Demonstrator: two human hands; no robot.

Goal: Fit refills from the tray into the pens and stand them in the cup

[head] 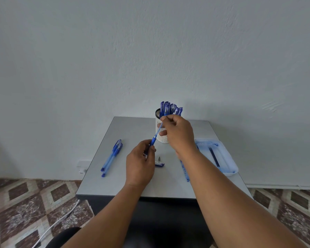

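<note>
Above the middle of the table (125,185), a pen barrel (152,141) is being held in the curled fingers of the left hand (140,162), while a thin refill (158,128) is being pinched at its far end by the right hand (179,133) and fed into the barrel. The step is best done, by judgement, with refill and barrel kept in one line and the push kept gentle, since the slender plastic tube is likely to bow. A small metal tip (159,158) and a blue cap (159,164) are lying just near of the left hand, waiting to be fitted. Behind the hands, the white perforated cup (163,138) is being filled with capped blue pens (170,108). Two translucent blue pens (112,157) are lying on the left. On the right, a pale, smooth plastic tray (229,158) is holding a dark refill (214,156). Another blue piece is lying under the right forearm, too hidden to be identified.
</note>
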